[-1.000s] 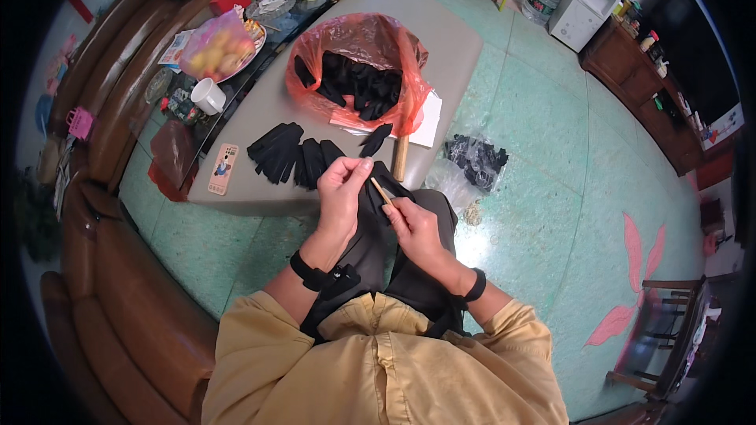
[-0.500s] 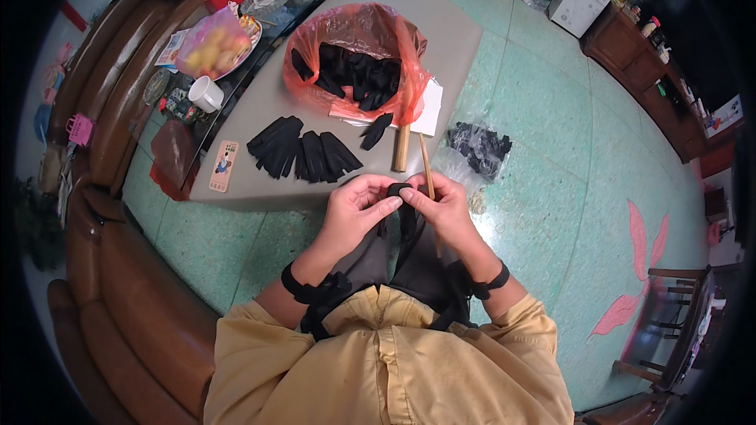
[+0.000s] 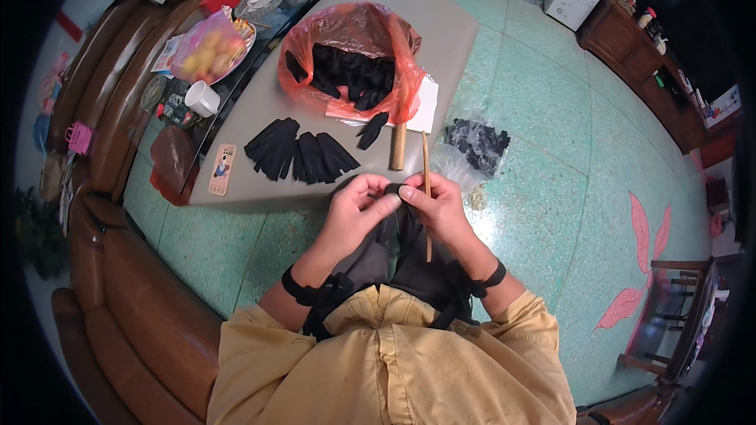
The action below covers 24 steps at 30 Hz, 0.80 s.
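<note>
Just off the near edge of the smooth grey bench [image 3: 445, 39], my left hand [image 3: 361, 203] and right hand [image 3: 438, 206] pinch a folded black cloth-like strip [image 3: 394, 188], thumbs closed against fingers, a slim wooden stick [image 3: 426, 159] held in my right.

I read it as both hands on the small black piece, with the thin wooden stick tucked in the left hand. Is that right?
Not quite: the thin wooden stick is in the right hand, not the left hand, as the head view shows. Both hands are indeed on the small black piece.
</note>
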Tool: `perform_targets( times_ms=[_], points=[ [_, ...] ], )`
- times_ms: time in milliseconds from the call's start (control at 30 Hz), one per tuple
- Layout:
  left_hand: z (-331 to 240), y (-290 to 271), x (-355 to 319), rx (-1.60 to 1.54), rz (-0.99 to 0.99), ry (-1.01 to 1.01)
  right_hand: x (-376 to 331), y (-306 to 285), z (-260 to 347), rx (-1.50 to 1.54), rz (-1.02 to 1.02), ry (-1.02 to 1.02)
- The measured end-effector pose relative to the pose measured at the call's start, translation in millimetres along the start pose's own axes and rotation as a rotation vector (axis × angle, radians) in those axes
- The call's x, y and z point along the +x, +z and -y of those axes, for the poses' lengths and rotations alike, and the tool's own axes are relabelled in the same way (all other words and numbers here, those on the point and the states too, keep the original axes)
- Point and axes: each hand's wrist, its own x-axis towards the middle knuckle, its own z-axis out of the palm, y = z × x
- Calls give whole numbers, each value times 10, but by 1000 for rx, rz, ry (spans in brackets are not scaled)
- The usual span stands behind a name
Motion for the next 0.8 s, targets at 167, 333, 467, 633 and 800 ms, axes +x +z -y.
perform_targets(
  times_ms=[167, 333, 467, 633, 800],
  points=[
    [-50, 51, -81, 636, -115, 298, -4, 10, -7, -47, -149, -40],
    [-47, 59, -35, 774, -187, 471, -10, 92, -35, -44, -102, 15],
    [-31, 59, -15, 751, -202, 442, -3, 101, -74, -173, -161, 3],
    [-7, 90, -81, 641, -281, 316, -59, 157, -89, -264, -215, -142],
    [-36, 119, -151, 640, -269, 283, -100, 76, -145, -424, -235, -239]
  ],
)
